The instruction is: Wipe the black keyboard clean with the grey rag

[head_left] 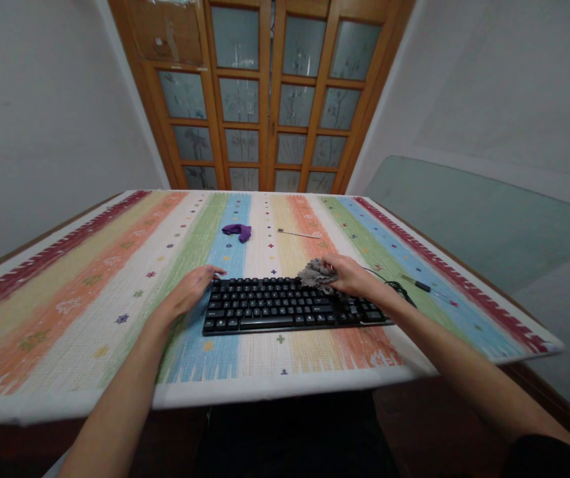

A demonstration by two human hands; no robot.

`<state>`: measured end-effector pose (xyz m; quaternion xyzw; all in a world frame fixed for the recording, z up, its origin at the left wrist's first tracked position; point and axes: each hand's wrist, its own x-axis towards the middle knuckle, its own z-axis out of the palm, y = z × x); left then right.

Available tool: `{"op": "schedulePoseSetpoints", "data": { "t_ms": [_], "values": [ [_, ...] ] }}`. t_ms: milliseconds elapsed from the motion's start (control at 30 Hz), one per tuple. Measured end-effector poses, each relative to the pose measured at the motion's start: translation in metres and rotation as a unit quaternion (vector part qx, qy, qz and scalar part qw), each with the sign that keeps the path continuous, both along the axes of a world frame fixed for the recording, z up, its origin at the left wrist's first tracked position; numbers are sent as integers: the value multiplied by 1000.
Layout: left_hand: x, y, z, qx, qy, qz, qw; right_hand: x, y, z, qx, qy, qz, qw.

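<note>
Striped bench (130,265): left hand (195,287), grip unclear, at the keyboard (260,312)'s ten o'clock; right hand (352,275) pinches cloth (313,273) at one; light pressure should suit.

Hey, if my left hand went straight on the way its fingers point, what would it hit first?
Your left hand points rightward along the back edge of the keyboard, so probably the gray cloth in your right hand. Depth is unclear, so it might brush the keyboard first.
</note>
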<state>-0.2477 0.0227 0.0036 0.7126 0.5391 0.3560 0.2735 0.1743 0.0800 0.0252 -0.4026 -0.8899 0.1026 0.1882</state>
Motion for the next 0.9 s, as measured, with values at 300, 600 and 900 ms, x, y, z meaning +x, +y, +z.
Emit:
{"op": "schedulePoseSetpoints", "data": {
  "t_ms": [300,600,900],
  "values": [
    [1,-1,2,0,21,5,1000,26,1,29,15,61,-73,995],
    [-1,0,0,-2,9,9,1000,25,-12,-5,23,27,-15,999],
    [-1,-1,0,0,33,2,999,42,-10,-1,12,3,-11,1000]
  ]
}}
